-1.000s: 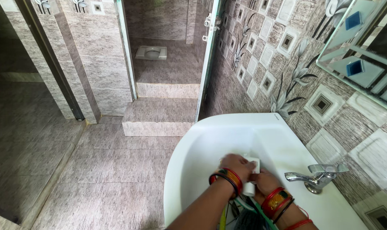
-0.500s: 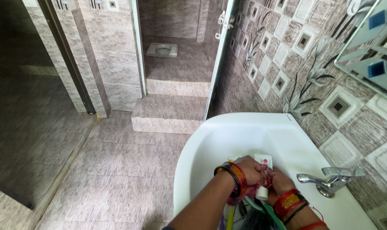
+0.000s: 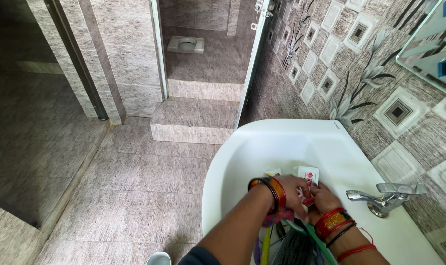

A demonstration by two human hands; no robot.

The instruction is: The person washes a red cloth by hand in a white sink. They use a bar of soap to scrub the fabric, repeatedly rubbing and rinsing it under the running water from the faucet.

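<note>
A second ago the left hand [image 3: 292, 194] lay flat over the white tube [image 3: 307, 176], hiding most of it. Now that hand has slid back, and the tube's flat crimped end with its red print shows beyond both grips. The right hand [image 3: 322, 196] has closed up beside the left on the tube. A second small white packet end [image 3: 272, 172] now peeks out past the left hand.
</note>
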